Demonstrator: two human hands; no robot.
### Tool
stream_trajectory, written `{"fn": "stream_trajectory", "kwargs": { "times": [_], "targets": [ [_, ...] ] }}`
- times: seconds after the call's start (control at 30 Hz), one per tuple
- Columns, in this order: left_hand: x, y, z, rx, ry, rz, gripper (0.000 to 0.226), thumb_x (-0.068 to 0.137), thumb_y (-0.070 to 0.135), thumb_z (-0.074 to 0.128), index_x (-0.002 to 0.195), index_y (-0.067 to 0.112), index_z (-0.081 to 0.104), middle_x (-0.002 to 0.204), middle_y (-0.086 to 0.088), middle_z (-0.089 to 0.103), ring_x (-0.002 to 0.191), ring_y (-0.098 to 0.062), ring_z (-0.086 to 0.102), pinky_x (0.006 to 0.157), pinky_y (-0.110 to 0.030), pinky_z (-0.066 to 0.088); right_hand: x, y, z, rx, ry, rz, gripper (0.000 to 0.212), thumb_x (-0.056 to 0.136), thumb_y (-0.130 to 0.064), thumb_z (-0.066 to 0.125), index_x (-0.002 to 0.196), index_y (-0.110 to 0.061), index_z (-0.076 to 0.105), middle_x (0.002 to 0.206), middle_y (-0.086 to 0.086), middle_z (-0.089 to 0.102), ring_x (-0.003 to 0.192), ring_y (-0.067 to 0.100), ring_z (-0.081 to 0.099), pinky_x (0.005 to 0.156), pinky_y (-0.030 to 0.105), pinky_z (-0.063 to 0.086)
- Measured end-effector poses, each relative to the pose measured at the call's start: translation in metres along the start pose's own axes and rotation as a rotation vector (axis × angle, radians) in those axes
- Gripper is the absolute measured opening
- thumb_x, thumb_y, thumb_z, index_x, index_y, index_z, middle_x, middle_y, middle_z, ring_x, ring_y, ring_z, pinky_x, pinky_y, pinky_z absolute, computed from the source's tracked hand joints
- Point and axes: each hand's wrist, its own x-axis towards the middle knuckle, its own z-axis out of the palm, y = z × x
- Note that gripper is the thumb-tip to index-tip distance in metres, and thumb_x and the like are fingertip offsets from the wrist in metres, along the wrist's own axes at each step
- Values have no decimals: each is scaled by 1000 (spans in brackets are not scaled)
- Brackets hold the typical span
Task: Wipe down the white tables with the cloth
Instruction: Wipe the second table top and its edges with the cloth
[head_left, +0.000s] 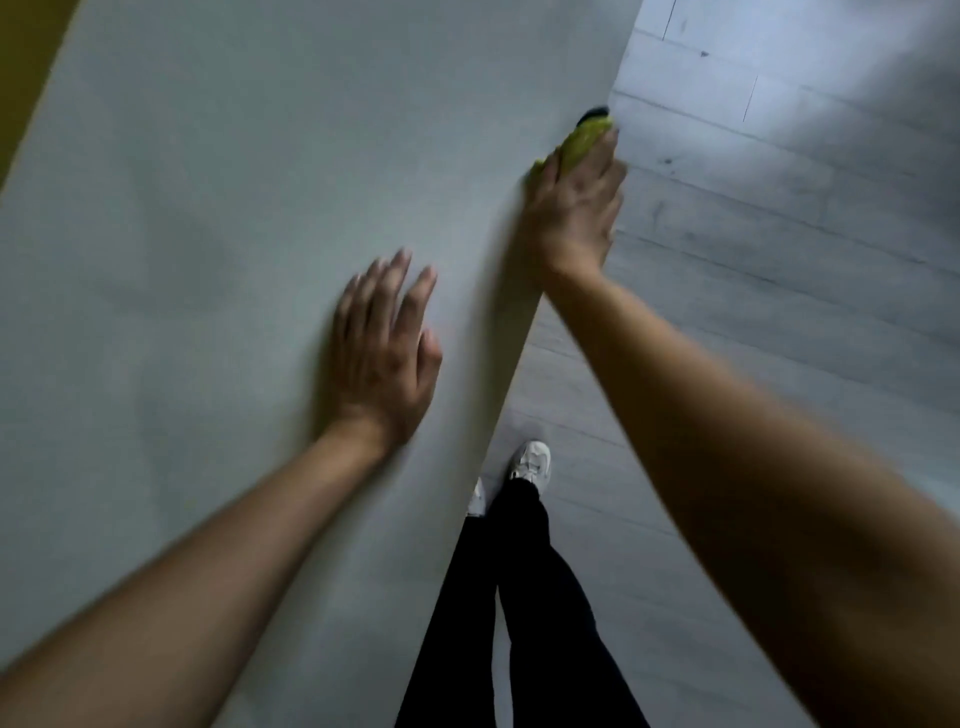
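Right hand (571, 208) grip covers cloth (584, 136), table (260, 156) edge.

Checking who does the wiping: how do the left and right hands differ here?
The left hand lies flat on the table top, fingers straight and holding nothing; the right hand presses a yellow-green cloth. The left hand sits inside the surface; the right hand works at its edge. Both are bare and blurred.
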Motion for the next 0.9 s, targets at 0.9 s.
{"fn": "stream_trajectory", "kwargs": {
  "times": [0.9],
  "targets": [
    [-225,-57,-39,80,-67,-34,62,101,31,38,160,12,41,169,-17,30,155,-38,29,129,-52,17,-294,77,34,56,-34,15,71,105,-43,39,161,-11,9,155,16,32,139,34,37,113,51,33]
  ]
}}
